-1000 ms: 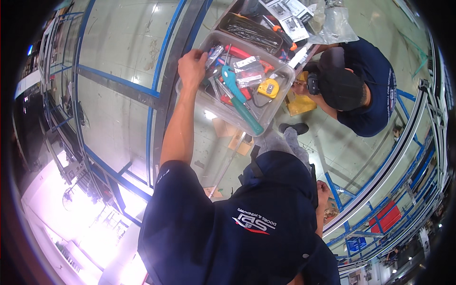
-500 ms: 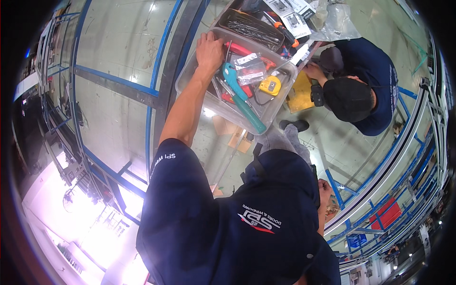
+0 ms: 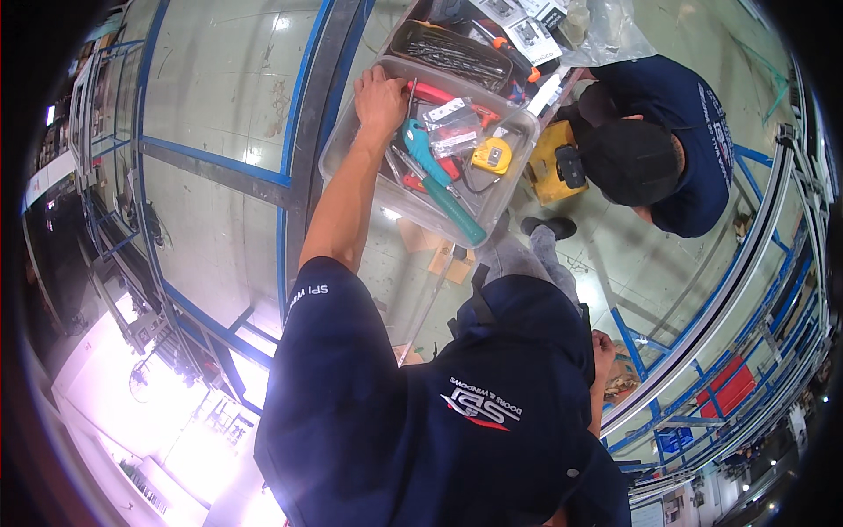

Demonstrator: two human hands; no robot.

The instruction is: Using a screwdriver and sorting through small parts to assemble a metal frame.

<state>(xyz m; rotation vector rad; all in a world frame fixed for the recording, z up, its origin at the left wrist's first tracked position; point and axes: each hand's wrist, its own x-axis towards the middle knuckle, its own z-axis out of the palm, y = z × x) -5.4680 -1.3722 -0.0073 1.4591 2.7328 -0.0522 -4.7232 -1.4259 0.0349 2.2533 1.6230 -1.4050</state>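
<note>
My left hand (image 3: 380,104) lies at the far left corner of a clear plastic bin (image 3: 347,140), its fingers curled onto the rim. Inside the bin, a teal-handled cutter (image 3: 423,145) lies beside a green-handled screwdriver (image 3: 454,211). A small clear plastic bag (image 3: 453,126) rests on red-handled tools (image 3: 430,93). To its right sits a yellow tape measure (image 3: 492,155). Low at my right side hangs my right hand (image 3: 603,351), fingers curled inward; whatever they hold, if anything, is hidden.
Beyond the bin stands a dark tray of drill bits (image 3: 457,54), with printed sheets (image 3: 525,31) and a plastic bag (image 3: 608,35). A co-worker in a black cap (image 3: 632,162) bends at the right near a yellow box (image 3: 549,162). Blue metal frames (image 3: 215,160) stand on the left.
The co-worker's head has moved left and slightly down, and their hand near the yellow box is no longer visible. My left hand stays on the bin's rim; the view has shifted slightly.
</note>
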